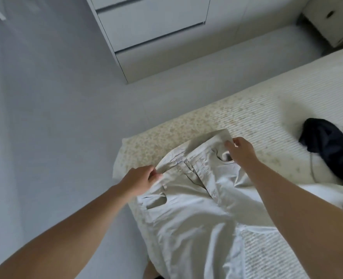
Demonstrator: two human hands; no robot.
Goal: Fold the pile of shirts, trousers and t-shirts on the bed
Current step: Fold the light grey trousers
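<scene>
trousers (196, 198) lay flat at bed (267, 109) corner | left hand (138, 181) pinched waistband, right hand (242, 151) pinched the other end | tip: should've pulled waistband taut, then matched legs

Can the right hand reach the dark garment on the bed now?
Probably not at once: the right hand pinches the beige trousers' waistband. The dark garment lies further right on the bed, with nothing between them.
</scene>
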